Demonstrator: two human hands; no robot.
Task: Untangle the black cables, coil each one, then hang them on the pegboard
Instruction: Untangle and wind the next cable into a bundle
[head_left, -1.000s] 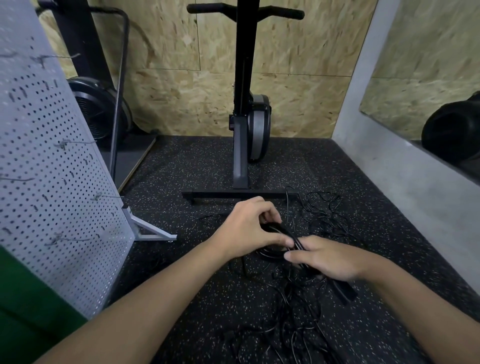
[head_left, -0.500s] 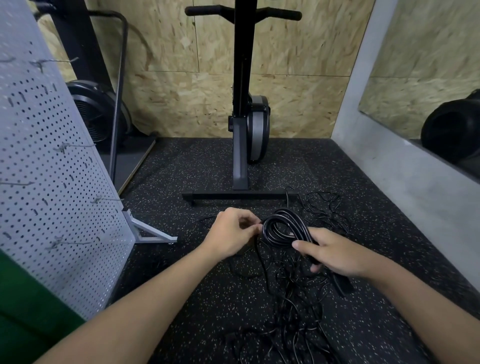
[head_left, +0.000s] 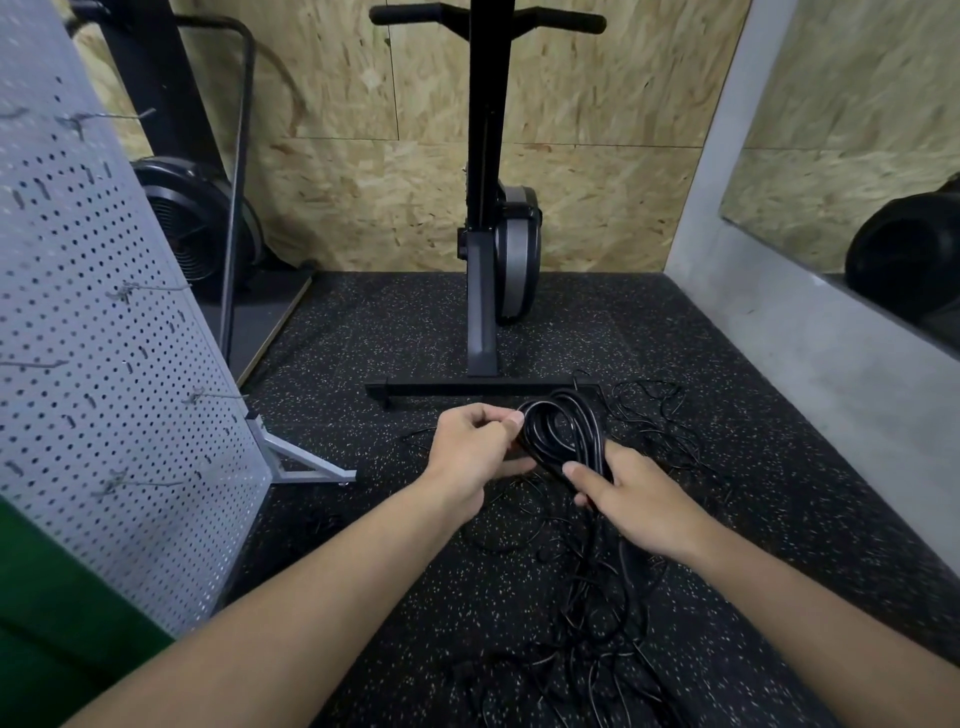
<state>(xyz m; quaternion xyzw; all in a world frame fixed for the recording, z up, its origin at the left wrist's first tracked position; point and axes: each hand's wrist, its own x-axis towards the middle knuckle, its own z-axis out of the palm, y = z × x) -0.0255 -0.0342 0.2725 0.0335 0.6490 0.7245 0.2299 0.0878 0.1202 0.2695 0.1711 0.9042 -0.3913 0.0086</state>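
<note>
A thick black cable coil (head_left: 563, 431) stands upright between my hands, above the floor. My right hand (head_left: 631, 501) grips the coil's lower right side, thumb across the strands. My left hand (head_left: 475, 452) pinches the coil's left edge with its fingertips. Under my hands and towards me lies a tangle of thin black cables (head_left: 587, 623) on the speckled floor, and more loose loops (head_left: 660, 410) lie to the right behind the coil. The grey pegboard (head_left: 104, 364) stands at the left, with several bare wire hooks (head_left: 140, 288) sticking out.
A black exercise machine (head_left: 488, 234) stands just behind the cables, its base bar (head_left: 467, 387) across the floor. The pegboard's metal foot (head_left: 296, 462) juts out at the left. A grey wall with a mirror (head_left: 831, 338) runs along the right. A fan machine (head_left: 192, 223) is behind the pegboard.
The coil has been lifted upright and turned from lying low between my hands. My left hand moved from over the coil to its left edge; my right hand shifted slightly up and right.
</note>
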